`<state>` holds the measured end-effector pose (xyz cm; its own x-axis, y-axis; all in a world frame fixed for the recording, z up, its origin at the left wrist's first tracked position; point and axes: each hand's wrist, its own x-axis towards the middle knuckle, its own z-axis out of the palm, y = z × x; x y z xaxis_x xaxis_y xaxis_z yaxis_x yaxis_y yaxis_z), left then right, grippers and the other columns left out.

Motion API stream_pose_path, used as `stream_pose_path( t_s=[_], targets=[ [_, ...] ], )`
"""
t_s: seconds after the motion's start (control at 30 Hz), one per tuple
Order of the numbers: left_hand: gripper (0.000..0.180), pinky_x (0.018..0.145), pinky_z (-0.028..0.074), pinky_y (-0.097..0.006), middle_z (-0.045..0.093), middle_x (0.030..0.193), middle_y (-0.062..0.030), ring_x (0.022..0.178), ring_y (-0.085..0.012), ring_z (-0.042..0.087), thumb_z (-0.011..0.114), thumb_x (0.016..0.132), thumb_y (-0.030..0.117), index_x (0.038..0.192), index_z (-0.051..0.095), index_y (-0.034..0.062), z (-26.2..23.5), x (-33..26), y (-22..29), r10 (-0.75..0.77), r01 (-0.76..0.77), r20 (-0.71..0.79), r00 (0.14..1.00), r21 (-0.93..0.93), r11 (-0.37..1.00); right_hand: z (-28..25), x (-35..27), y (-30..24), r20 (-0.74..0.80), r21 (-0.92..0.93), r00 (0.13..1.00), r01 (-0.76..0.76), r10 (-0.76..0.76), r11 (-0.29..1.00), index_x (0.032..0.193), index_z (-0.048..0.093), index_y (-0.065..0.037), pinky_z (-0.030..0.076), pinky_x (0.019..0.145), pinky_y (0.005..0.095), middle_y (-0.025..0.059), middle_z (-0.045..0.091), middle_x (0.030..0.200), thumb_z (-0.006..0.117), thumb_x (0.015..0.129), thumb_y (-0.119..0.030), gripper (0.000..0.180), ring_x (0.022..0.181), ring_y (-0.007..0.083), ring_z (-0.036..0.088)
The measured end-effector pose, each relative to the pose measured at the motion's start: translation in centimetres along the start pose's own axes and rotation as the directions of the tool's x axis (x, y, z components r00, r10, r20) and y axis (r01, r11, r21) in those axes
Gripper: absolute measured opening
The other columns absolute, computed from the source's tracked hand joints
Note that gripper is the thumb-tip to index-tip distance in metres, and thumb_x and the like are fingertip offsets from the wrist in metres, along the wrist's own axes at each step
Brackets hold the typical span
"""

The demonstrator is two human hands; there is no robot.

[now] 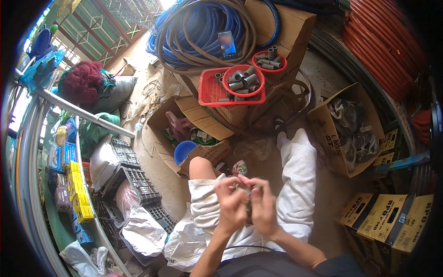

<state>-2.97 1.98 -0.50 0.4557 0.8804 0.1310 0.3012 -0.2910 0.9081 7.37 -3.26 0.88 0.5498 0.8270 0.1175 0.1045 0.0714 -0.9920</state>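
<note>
While one cord bundle (pixel 239 168) is clamped between two hands (pixel 233 203), its long axis is pointed forward.
Two round red baskets (pixel 224 82) are set beyond.

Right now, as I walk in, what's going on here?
A person's left hand and right hand are close together, curled around something small that they mostly hide. Just beyond them is a mottled green-and-red bundle. Farther ahead, a round red basket holds grey pipe fittings, near coiled blue hose.
</note>
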Motion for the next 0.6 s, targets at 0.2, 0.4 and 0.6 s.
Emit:
stream_pose_path(
  t_s=[0.2,0.4,0.6],
  targets=[
    [0.020,0.102,0.029,-0.047,0.050,0.118,-0.0098,0.116,-0.0348,0.043,0.082,0.072,0.022,0.086,0.071,0.0118,0.2,-1.4,3.3,0.415,-0.418,0.271,0.869,-0.050,0.907,-3.3,4.3,0.2,0.293,0.385,0.867,-0.494,0.404,0.780,0.118,0.048,-0.001,0.058,0.072,0.0308,0.0192,0.070,0.101,0.032,0.111,-0.041,0.044,0.080,0.0188,0.069],
    [0.019,0.105,0.026,-0.048,0.048,0.121,-0.0098,0.121,-0.0342,0.036,0.080,0.078,0.023,0.093,0.074,0.0128,-0.3,-1.4,3.6,0.218,-0.244,0.300,0.929,0.054,0.968,-3.8,2.3,1.8,0.595,0.497,0.698,-0.709,0.398,0.501,0.127,0.055,-0.001,0.046,0.102,0.0304,0.0130,0.064,0.121,0.031,0.112,-0.040,0.048,0.110,0.0154,0.060],
    [0.013,0.103,0.031,-0.047,0.052,0.116,-0.0121,0.117,-0.0343,0.043,0.075,0.083,0.016,0.088,0.069,0.0047,-1.6,-0.6,3.1,0.211,-0.237,0.239,0.948,0.087,0.967,-4.1,2.0,-0.8,0.437,0.527,0.817,-0.571,0.376,0.629,0.131,0.049,-0.001,0.048,0.103,0.0330,0.0188,0.061,0.133,0.032,0.112,-0.036,0.043,0.124,0.0203,0.058]
  ],
)
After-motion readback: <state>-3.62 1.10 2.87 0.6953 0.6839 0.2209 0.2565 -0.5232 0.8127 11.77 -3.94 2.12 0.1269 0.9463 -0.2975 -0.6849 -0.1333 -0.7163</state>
